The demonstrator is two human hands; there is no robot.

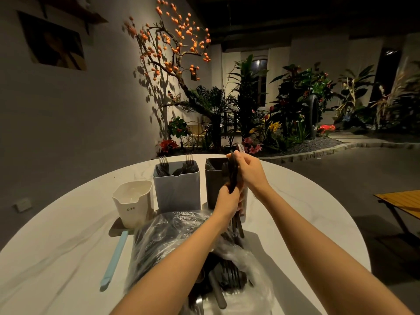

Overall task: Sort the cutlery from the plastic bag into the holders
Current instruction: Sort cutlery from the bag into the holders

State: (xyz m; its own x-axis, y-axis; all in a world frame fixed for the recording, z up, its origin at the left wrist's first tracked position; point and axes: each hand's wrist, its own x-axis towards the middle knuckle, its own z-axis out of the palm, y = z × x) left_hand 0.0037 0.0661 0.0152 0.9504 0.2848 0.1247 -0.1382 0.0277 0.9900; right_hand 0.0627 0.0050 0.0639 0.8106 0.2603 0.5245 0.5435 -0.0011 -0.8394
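A clear plastic bag (163, 235) full of black cutlery lies on the white round table (56, 246) in front of me. Behind it stand three holders: a white one (134, 205), a grey-blue one (177, 189) with black forks standing in it, and a dark one (214, 183). My left hand (228, 201) grips a bundle of black cutlery (237, 226) upright beside the dark holder. Just above it, my right hand (248, 171) pinches the top of one black piece (233, 176) from that bundle. What kind of piece it is stays unclear.
A light blue utensil (114, 258) lies flat on the table left of the bag. Plants and an orange-fruited tree (172, 48) stand beyond the table's far edge. A wooden bench (404, 203) is at the right.
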